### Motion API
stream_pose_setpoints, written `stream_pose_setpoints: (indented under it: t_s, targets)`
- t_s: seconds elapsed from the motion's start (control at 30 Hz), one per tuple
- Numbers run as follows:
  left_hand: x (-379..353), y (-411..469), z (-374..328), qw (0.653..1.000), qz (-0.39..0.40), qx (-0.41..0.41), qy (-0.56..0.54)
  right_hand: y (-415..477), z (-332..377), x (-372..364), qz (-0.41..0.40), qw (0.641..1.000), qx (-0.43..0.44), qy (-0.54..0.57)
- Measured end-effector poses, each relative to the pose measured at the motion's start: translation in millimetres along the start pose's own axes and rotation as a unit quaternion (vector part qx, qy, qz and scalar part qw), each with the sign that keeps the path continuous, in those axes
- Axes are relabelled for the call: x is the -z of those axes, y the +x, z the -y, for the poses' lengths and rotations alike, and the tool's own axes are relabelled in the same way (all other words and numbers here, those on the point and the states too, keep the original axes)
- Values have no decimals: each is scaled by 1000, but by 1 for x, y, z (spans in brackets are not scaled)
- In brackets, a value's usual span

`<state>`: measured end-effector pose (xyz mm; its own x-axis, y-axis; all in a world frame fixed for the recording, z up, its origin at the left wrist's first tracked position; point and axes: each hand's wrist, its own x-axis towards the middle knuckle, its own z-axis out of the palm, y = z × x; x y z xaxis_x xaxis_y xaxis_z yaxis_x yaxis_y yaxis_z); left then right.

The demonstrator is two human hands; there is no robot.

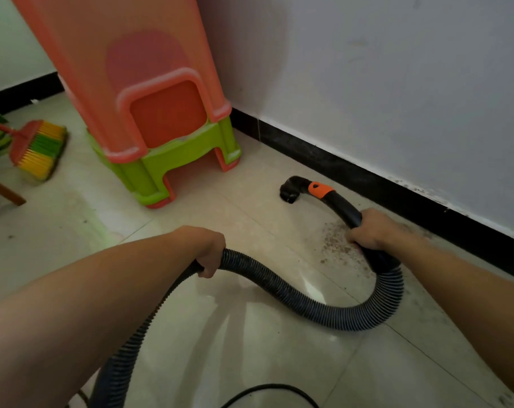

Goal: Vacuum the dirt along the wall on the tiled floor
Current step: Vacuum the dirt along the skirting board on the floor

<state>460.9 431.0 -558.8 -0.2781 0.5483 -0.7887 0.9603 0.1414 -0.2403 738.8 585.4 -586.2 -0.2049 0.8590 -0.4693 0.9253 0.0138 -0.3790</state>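
Hands, 2: left hand (210,254), right hand (367,231); vacuum hose (279,287), 1; nozzle (289,191), 1; broom (41,148), 1; dirt patch (335,242), 1; cable (267,388), 1; stacked stools (161,113), seemingly 3 or more (top of stack cropped)

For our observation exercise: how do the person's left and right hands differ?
The left hand grips the ribbed hose; the right hand grips the smooth curved tube. The left hand is farther from the wall; the right hand is beside the dirt near it. Both curl round one vacuum line.
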Motion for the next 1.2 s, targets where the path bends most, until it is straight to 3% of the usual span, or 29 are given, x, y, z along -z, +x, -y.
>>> stream_pose_setpoints:
  t_s: [0.17, 0.3, 0.53, 0.67, 0.97, 1.1, 1.2]
  targets:
    - [-16, 1, 50, 999, 32, 43, -5, 19, 45, -28, 36, 995, 50, 78]
    - [-23, 22, 60, 997, 60, 40, 8, 13, 29, -31, 79, 985, 39, 146]
    - [-43, 45, -38, 991, 84, -97, 27, -46, -48, 6, 135, 989, -32, 47]
    - [-53, 26, -69, 985, 105, -129, 49, -81, -76, 11, 197, 977, -66, 38]
    - [-30, -25, -52, 997, 57, -59, 9, -110, -99, -35, 111, 982, -68, 138]
    - [-46, -40, -80, 996, 64, -69, -5, -112, -131, -13, 52, 990, -82, 101]
    - [-51, -47, -98, 996, 56, -72, -22, -113, -131, 0, 86, 995, -32, 38]
